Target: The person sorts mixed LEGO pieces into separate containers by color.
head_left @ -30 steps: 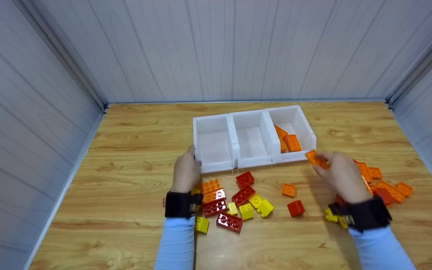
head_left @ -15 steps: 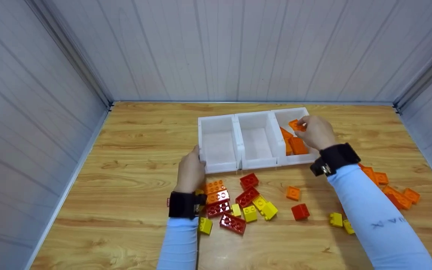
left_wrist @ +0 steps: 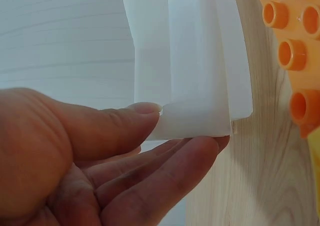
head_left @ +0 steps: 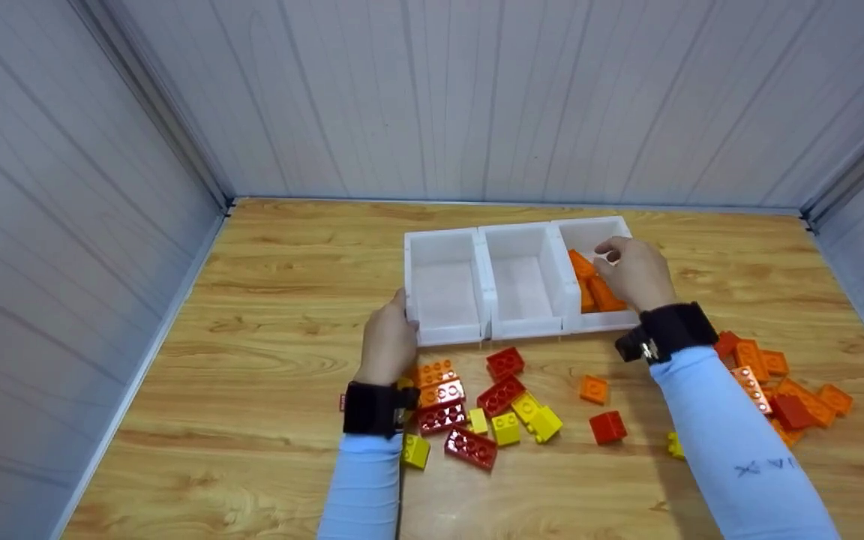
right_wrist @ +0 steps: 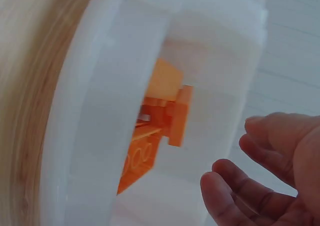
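Note:
My left hand (head_left: 389,341) holds the near left corner of a white three-compartment bin (head_left: 443,334). In the left wrist view the thumb lies on one face of the bin wall (left_wrist: 195,86) and the fingers (left_wrist: 185,171) are at its end. Over the right compartment my right hand (head_left: 638,274) hovers with fingers loosely bent and parted, holding nothing. Several orange building bricks (head_left: 597,289) lie in that compartment, toward its left side. Seen from the right wrist, these orange bricks (right_wrist: 162,111) rest in a jumble, apart from the fingertips (right_wrist: 215,186).
Red bricks (head_left: 471,448), yellow bricks (head_left: 505,429) and orange studded bricks (head_left: 438,373) lie before the bin. A small orange brick (head_left: 593,388) and a red brick (head_left: 608,427) sit right of them. More orange bricks (head_left: 807,401) are heaped near the right forearm. Panel walls (head_left: 537,105) enclose the table.
My right hand brought an orange brick from the right up over the right compartment and released it there among the others. The left hand stays at the bin; the head view shifted slightly.

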Motion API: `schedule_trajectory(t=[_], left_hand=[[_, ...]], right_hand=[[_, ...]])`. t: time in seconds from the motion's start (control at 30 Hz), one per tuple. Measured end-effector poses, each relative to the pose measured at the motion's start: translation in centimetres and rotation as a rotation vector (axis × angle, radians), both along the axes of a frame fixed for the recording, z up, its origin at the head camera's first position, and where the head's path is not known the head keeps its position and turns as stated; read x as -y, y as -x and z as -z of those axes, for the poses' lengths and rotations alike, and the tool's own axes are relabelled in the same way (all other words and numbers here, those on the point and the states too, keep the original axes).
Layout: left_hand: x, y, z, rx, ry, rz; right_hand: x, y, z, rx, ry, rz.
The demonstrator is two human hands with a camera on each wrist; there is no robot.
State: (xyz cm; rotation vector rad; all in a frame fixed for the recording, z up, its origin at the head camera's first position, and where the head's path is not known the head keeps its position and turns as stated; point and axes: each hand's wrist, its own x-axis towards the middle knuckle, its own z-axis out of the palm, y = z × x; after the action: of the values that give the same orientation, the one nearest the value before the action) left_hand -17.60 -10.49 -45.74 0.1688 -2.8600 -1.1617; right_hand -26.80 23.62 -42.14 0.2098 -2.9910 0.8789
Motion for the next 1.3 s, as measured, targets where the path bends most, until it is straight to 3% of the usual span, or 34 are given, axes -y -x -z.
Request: schedule_trajectory(t=[0.23, 0.47, 0.77, 1.03, 1.17, 1.3], left_hand=[[0.3, 0.1, 0.0, -0.022, 0.014, 0.004], [0.7, -0.1, 0.0, -0.033, 0.024, 0.000], [1.4, -0.5, -0.2, -0.003, -0.001, -0.028], [2.0, -0.8, -0.4, 0.026, -0.003, -0.027], [2.9, -0.9, -0.6, 0.042, -0.014, -0.017], [4.3, -2.1, -1.1, 0.079, 0.019, 0.011]], right_hand=[[-1.4, -4.9, 1.1, -0.148, 0.160, 0.096], [-2.5, -8.9, 3.3, -0.210, 0.158, 0.209], [-2.7, -8.5, 3.7, -0.225, 0.181, 0.265], [-2.5, -8.0, 4.0, -0.028, 0.218, 0.167], [-2.1, -7.7, 4.1, -0.006, 0.227, 0.141], [-1.4, -7.8, 4.3, 0.004, 0.240, 0.132]])
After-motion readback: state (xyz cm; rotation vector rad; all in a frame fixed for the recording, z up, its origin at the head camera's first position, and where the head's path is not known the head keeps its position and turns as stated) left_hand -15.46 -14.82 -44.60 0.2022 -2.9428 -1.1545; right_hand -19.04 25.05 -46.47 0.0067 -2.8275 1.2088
